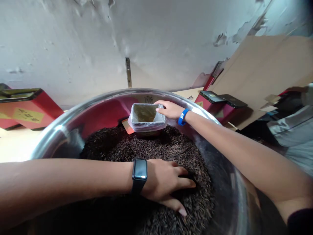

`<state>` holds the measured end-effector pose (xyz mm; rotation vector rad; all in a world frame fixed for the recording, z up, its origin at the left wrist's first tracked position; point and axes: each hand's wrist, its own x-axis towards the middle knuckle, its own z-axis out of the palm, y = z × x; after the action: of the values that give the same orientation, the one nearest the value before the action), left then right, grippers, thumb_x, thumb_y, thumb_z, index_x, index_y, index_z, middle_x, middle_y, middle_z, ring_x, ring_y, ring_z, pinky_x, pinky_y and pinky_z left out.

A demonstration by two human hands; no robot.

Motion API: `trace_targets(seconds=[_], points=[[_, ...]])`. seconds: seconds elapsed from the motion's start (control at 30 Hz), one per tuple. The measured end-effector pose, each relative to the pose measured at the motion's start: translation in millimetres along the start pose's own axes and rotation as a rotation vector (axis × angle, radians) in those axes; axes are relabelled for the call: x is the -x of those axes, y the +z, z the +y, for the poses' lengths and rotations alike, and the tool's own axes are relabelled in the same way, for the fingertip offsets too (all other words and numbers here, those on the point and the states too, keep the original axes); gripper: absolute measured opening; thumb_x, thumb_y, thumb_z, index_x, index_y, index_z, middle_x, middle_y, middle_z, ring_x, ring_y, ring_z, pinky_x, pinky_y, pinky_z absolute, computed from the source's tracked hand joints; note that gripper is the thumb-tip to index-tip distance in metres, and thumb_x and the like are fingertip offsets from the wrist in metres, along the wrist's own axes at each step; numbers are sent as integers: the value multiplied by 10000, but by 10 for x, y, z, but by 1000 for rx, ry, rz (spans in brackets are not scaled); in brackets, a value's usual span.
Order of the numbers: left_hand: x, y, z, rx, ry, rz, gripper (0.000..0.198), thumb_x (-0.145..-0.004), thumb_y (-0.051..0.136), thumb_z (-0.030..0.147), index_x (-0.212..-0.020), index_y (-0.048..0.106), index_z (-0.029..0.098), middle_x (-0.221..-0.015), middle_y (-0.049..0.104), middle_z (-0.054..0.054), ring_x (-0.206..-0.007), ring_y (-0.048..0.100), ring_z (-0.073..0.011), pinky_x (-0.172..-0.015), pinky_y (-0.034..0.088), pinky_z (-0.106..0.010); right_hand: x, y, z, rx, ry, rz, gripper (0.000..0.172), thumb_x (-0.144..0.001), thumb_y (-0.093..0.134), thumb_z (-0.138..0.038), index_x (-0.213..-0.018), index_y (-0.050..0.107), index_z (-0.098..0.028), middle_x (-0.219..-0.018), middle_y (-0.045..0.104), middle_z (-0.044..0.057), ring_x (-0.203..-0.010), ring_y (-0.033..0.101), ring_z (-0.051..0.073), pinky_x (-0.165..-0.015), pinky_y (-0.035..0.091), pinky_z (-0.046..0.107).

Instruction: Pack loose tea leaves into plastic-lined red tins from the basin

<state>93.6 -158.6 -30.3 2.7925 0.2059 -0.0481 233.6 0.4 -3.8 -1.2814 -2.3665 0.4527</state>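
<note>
Your left forearm (73, 179), with a dark watch (140, 171) at the wrist, crosses the near part of the wide metal basin (56, 129), and your left hand (166, 179) lies palm down, fingers spread, on the dark leaves (156, 147). Beyond that hand and apart from it, the plastic-lined tin (148, 118) stands upright on the leaves, mouth up. Your right hand (170, 110), wearing a blue wristband (183, 117), grips its right rim, well apart from the left. Past the basin, red boxes (31, 109) stand before a peeling wall (158, 42).
</note>
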Motion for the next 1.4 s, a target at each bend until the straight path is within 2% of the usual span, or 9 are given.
trace_targets(seconds=[0.17,0.3,0.5,0.6,0.7,0.8,0.9,1.1,1.4], points=[[14,-46,-102,-140,17,-16,266,-856,430,307,-1089,535,234,-990,613,-45,-807,604,-184,-611,458,-278,47,-110,-45,-37,-50,-65,353,-805,464,-311,-1117,576,-190,-1100,607,36,-972,557,181,-889,423,319],[62,-256,-197,-176,46,-45,189,-856,432,224,-979,575,215,-884,636,-19,-748,598,-149,-578,422,-248,69,-159,-71,-69,-57,-108,375,-805,464,-344,-1127,583,-195,-1054,633,34,-963,567,184,-898,422,334],[209,-838,-299,-89,-10,243,171,-853,470,178,-939,614,144,-909,648,-27,-820,567,-99,-753,419,-199,97,-167,-94,-99,-109,-111,349,-791,484,-321,-1099,601,-206,-1109,612,26,-1009,554,173,-927,413,311],[323,-994,-497,-191,-112,412,215,-857,458,208,-984,624,159,-921,648,-35,-833,563,-114,-782,411,-231,97,-151,-99,-130,-103,-113,333,-778,504,-307,-1080,610,-215,-1082,623,16,-990,563,177,-892,441,313],[419,-1003,-803,-278,-255,441,244,-850,439,203,-1009,621,166,-932,647,-57,-833,564,-128,-767,409,-248,80,-135,-81,-116,-83,-101,299,-794,493,-316,-1057,618,-249,-1082,621,-11,-1008,551,180,-914,425,339],[473,-948,-1086,-314,-385,373,208,-807,487,211,-954,632,184,-870,660,-48,-804,573,-137,-721,404,-242,57,-126,-46,-93,-75,-109,303,-821,462,-316,-1082,604,-259,-1111,607,-16,-1040,533,178,-957,387,361],[483,-895,-1233,-304,-422,329,198,-793,496,216,-930,636,193,-856,663,-44,-787,580,-136,-680,398,-230,47,-123,-21,-88,-77,-108,320,-823,464,-320,-1108,589,-248,-1121,604,-6,-1032,539,176,-956,387,364],[436,-864,-1191,-303,-358,375,210,-814,471,227,-938,634,182,-874,661,-55,-806,581,-135,-713,396,-239,58,-118,-23,-77,-106,-95,332,-820,462,-338,-1113,592,-253,-1125,604,-7,-1044,531,184,-962,379,375],[418,-858,-1147,-329,-345,321,220,-810,468,244,-949,635,209,-862,659,-49,-776,583,-140,-690,396,-247,65,-110,-44,-63,-66,-101,341,-814,466,-317,-1131,579,-266,-1139,596,-9,-1078,516,189,-983,360,400]])
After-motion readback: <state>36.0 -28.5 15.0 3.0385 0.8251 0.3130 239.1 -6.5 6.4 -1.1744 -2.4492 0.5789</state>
